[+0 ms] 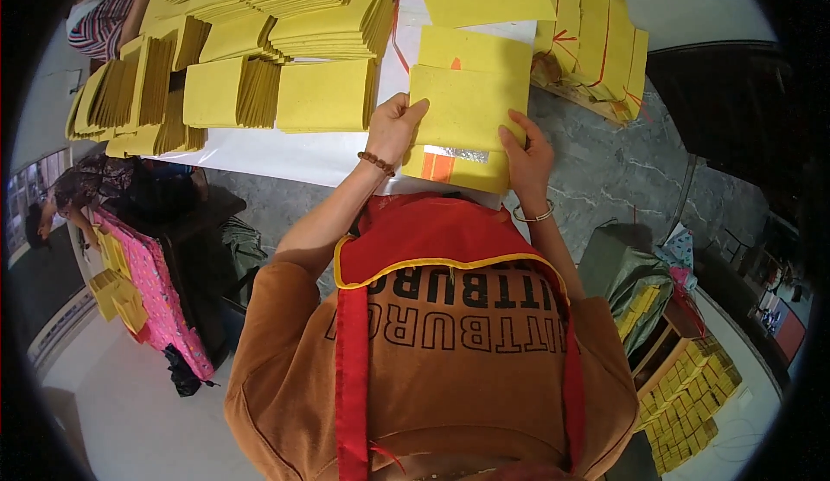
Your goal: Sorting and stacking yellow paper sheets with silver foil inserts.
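Paper (467,101) | yellow | long axis left-to-right | hands (394,128) (530,157) at ends

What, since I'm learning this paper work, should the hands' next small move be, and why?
Probably slide the upper yellow sheet toward the body: the left hand and right hand are at its side edges, and its near edge leaves a silver strip and orange patch uncovered.

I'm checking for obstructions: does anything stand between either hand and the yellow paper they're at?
Nothing visible does: the left hand holds the yellow paper by its left edge, and the right hand is at its right edge. The folded stacks lie off to the left.
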Motion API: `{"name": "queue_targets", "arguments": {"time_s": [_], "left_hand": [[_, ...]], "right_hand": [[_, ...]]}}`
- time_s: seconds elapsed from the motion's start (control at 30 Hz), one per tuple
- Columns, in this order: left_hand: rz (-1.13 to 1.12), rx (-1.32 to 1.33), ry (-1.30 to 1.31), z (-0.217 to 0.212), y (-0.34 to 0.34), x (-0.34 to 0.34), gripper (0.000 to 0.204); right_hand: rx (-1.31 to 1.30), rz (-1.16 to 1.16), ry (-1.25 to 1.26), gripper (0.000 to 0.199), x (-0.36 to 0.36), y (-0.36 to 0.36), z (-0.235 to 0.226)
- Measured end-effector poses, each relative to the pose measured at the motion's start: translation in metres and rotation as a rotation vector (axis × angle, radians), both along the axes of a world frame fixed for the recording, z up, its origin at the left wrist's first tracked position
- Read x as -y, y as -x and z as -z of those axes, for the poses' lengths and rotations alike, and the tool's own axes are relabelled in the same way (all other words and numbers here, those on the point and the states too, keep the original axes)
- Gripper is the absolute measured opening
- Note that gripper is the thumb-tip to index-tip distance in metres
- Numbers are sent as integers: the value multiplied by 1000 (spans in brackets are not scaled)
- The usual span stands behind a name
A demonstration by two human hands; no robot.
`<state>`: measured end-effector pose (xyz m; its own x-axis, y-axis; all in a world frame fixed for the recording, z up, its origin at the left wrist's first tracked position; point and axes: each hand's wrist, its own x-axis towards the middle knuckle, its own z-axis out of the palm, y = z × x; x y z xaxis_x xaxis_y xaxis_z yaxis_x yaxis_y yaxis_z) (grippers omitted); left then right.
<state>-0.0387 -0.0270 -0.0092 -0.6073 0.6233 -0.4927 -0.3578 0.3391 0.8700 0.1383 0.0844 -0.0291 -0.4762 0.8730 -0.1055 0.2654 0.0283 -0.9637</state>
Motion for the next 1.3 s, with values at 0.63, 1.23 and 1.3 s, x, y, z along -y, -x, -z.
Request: {"name": "queue_targets", "arguments": {"time_s": [0.63,1.23,1.3], "left_hand": [[718,-1461,-109,-22,-36,-33,46],[694,-1094,-327,0,-11,-27,45],[675,-1003,-373,0,-8,-24,42]], "right_hand": [[56,32,-133,29,1,3,3],[527,-440,-863,52,26,-7,-14],[521,-440,-869,52,28,-6,-13]]}}
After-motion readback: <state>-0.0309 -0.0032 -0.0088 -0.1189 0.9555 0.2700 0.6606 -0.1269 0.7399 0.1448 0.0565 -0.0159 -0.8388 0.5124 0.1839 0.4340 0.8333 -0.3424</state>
